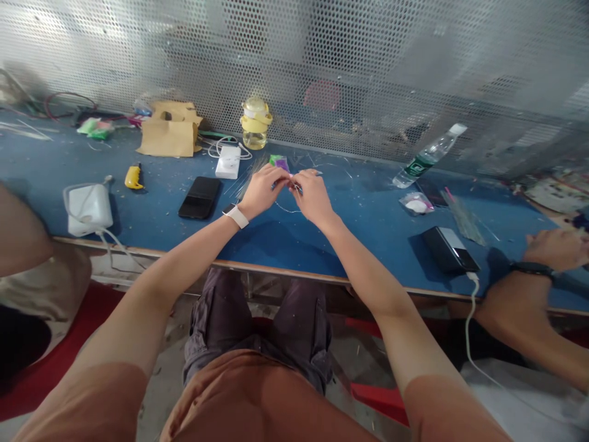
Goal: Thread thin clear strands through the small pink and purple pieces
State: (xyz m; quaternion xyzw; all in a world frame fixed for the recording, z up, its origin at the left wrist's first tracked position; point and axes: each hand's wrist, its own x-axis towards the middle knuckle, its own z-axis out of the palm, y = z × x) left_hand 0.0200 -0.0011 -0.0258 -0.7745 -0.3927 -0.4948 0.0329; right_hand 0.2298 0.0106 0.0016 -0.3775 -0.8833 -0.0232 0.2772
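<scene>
My left hand [262, 189] and my right hand [313, 195] meet over the middle of the blue table [285, 236], fingertips pinched together on a thin pale wire [288, 209] that loops down between them. The left wrist wears a white watch [236, 216]. Just behind the fingers lies a small purple and green packet [278, 162]. A bundle of thin wires [248, 175] lies to the left of my left hand. What exactly sits between the fingertips is too small to tell.
A black phone [199, 197], white power bank [229, 162], yellow-capped jar [255, 123], cardboard piece [169, 130] and white charger [88, 209] lie left. A water bottle [427, 155], small bag [416, 203] and black power bank [450, 249] lie right. A co-worker's hand [554, 248] rests far right.
</scene>
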